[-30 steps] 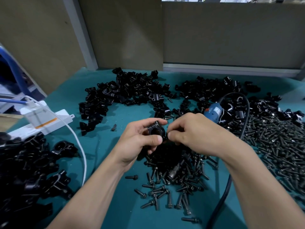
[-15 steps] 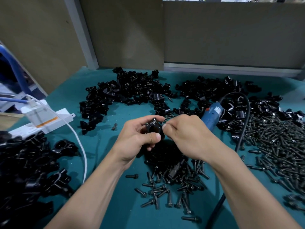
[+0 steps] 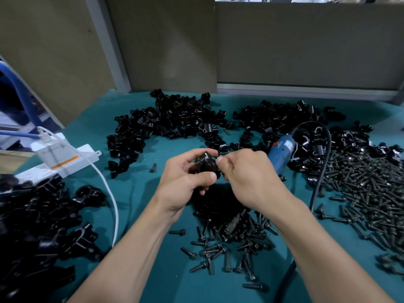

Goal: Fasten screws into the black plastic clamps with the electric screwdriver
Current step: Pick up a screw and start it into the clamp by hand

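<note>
your left hand (image 3: 185, 178): grip curled round black clamp (image 3: 206, 165), held just left of blue screwdriver (image 3: 282, 153) lying on counter (image 3: 140, 189). your right hand (image 3: 247, 178): fingertips pinched tight against clamp, covering screwdriver's front end; what they hold, cannot tell.

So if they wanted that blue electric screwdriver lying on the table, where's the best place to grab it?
Probably the blue barrel of the screwdriver, wrapped from above. It lies on its side, its tip end hidden behind the right hand and its cable leaving the far end, so the middle is the free, round part.
</note>
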Demonstrator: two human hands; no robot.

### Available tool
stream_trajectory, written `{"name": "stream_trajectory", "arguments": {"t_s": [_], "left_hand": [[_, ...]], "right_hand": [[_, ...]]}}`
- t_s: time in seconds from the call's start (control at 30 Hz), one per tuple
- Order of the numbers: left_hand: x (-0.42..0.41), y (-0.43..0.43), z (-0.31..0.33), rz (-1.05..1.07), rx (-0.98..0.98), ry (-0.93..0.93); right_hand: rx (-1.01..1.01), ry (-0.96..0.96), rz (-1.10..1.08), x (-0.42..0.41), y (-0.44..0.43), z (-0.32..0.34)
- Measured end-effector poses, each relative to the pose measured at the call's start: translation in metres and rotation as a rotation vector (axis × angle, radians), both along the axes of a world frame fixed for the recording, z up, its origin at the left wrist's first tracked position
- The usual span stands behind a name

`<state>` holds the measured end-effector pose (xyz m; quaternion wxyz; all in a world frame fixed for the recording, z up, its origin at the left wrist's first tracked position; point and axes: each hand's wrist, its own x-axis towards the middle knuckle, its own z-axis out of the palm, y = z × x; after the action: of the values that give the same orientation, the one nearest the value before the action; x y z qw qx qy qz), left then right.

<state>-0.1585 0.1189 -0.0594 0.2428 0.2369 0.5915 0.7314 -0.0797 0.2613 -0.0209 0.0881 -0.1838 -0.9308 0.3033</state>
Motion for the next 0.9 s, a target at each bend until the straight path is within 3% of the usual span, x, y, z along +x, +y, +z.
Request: {"name": "stream_trajectory", "arguments": {"t_s": [0.23,0.33,0.53,0.77,0.9], "left_hand": [[-0.003,-0.001,0.001,-0.002,0.0,-0.029],[-0.003,-0.002,0.0,-0.031,0.018,-0.026],[0.0,0.002,0.001,-0.024,0.006,-0.031],[0.002,0.002,0.001,-0.012,-0.008,0.0],[0.001,0.003,0.001,0.013,0.0,-0.01]], "right_hand": [[-0.048,0.052,0.152,0.004,0.012,0.001],[0.008,0.075,0.121,0.001,0.008,-0.006],[-0.065,0.127,0.105,0.007,0.014,0.0],[-0.046,0.05,-0.008,0.0,0.003,-0.005],[-0.111,0.048,0.126,0.008,0.012,0.005]]}}
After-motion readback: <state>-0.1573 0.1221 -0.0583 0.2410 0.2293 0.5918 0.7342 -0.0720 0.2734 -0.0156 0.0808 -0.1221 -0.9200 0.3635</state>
